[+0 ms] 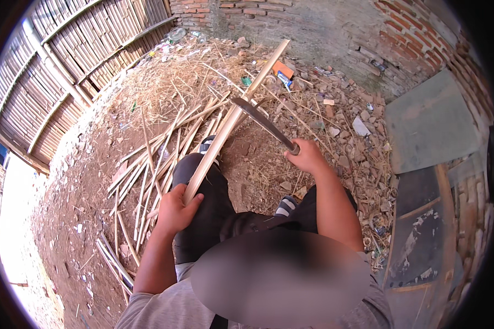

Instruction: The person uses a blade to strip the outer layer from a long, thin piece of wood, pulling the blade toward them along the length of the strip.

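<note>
My left hand (pixel 177 209) is closed around the near end of a long pale bamboo slat (pixel 217 143). The slat slants up and away to the right, over my left thigh. In my right hand (pixel 308 157) is the handle of a machete (pixel 263 122) with a dark blade. Its broad, slightly hooked tip lies across the slat about midway along; I cannot tell how far the edge sits in the bamboo. A pile of thin bamboo strips (pixel 148 159) lies on the ground to the left of my legs.
A bamboo fence (pixel 66 66) stands at the left, and a weathered brick wall (pixel 313 33) runs along the back. Dry straw (pixel 148 88), rubble (pixel 346 131) and litter cover the ground. At the right, a grey-green panel (pixel 433 123) leans by a dark, wood-framed board (pixel 420 241).
</note>
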The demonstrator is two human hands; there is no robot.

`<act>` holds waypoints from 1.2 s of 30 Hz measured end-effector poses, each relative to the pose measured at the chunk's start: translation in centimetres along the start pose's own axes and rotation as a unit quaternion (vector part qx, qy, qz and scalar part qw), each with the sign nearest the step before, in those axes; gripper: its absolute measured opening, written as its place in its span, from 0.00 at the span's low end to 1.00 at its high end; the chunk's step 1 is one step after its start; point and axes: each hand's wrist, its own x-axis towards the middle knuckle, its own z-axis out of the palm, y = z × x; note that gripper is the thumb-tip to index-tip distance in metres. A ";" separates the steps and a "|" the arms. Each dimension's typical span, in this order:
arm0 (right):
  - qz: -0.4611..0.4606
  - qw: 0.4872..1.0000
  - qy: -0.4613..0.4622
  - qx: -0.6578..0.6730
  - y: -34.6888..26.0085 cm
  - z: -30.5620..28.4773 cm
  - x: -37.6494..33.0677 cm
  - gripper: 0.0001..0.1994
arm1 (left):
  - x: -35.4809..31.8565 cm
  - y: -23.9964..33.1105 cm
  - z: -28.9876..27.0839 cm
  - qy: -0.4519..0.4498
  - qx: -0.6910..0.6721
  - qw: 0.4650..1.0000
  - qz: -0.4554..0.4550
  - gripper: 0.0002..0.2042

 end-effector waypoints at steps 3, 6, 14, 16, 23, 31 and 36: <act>-0.016 0.999 -0.038 0.013 -1.2 0.1 0.0 0.17 | -0.1 -0.1 0.0 0.003 0.000 1.000 -0.002 0.19; -0.004 0.997 -0.064 0.030 -1.8 0.1 0.0 0.16 | -0.1 -0.3 -0.1 0.004 -0.007 1.000 -0.003 0.19; 0.060 0.998 -0.023 0.010 0.6 -1.6 0.2 0.18 | -0.1 0.5 -0.1 0.001 0.001 1.000 0.002 0.19; 0.072 0.997 0.014 -0.003 0.7 -1.5 0.1 0.20 | -0.1 0.5 -0.1 0.005 0.013 1.000 -0.003 0.19; 0.014 0.998 -0.067 0.011 -1.4 -0.6 0.0 0.20 | -0.2 0.1 0.0 0.006 0.006 1.000 -0.006 0.19; 0.064 0.998 0.014 -0.006 1.1 -2.1 0.3 0.25 | -0.1 0.2 0.2 0.009 0.001 1.000 0.002 0.19; 0.124 0.992 -0.019 0.013 0.3 -2.4 0.1 0.25 | -0.1 0.1 0.1 0.006 0.005 1.000 -0.002 0.19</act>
